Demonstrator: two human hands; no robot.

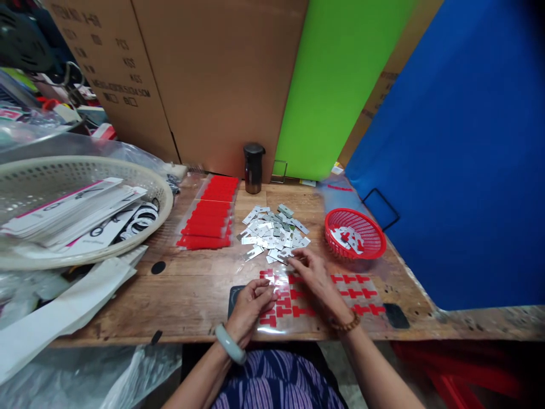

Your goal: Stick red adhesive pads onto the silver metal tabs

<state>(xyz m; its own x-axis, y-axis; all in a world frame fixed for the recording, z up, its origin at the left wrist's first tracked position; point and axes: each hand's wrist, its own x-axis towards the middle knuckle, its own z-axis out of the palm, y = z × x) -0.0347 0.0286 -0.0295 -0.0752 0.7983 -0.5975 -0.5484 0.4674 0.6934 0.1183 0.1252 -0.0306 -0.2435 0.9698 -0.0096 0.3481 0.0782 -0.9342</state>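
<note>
My left hand (254,302), a pale bangle on its wrist, rests over a clear sheet (313,325) bearing rows of red T-shaped pieces (349,293). Its thumb and fingers are curled together; whatever lies between the tips is hidden. With a beaded bracelet on the wrist, my right hand (315,277) extends over the same sheet. Its thumb and fingertips close at the edge of a small notched metal plate (279,256), at the near side of a loose heap of similar silvery plates (268,230).
A red basket (372,238) holds several plates with red parts. Bagged red strips (208,218) lie left of the heap. Behind stands a dark lidded bottle (254,170). A large cream basket (164,213) with printed cards fills the left. Cardboard (221,79) and a blue panel (460,170) border the table.
</note>
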